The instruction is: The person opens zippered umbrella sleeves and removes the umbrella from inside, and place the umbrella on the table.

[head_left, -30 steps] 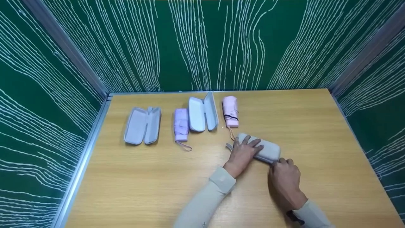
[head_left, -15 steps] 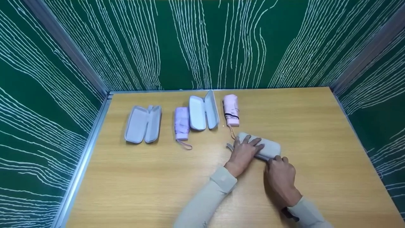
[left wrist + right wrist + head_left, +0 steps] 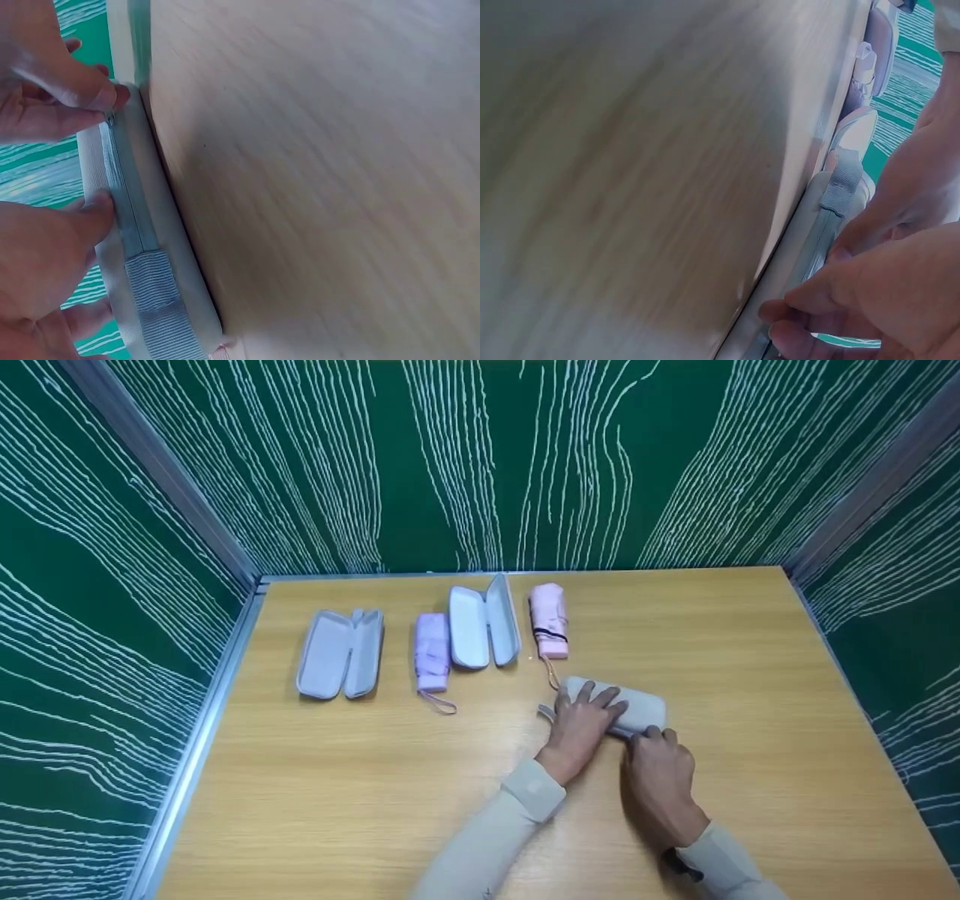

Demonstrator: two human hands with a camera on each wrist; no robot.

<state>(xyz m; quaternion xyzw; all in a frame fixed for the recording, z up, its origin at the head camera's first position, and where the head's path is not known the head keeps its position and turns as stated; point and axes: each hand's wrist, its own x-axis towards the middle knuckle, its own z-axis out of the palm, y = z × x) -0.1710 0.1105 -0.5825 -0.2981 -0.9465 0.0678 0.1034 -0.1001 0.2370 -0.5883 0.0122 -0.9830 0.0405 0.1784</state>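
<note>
A closed grey zippered case (image 3: 641, 709) lies slantwise on the table. My left hand (image 3: 577, 727) presses on its top, fingers spread and fairly straight. At the case's front side, my right hand (image 3: 664, 772) pinches the zipper pull (image 3: 110, 118) between thumb and curled fingers. In the left wrist view the zipper track (image 3: 131, 199) runs shut from the pinch to a ribbed fabric strap (image 3: 161, 292) at the case's end. The right wrist view shows the same strap (image 3: 844, 180) beyond the thumb and fingers of my right hand.
Behind the case lies a folded pink umbrella (image 3: 549, 619), its wrist loop reaching the case. Farther left are an open light-blue case (image 3: 469, 630), a folded purple umbrella (image 3: 431, 652) and an open grey case (image 3: 324, 656). Green walls with white lines enclose the wooden table (image 3: 360, 795).
My right hand has slid left along the front side of the case, from near its right corner. My left hand keeps its place on top.
</note>
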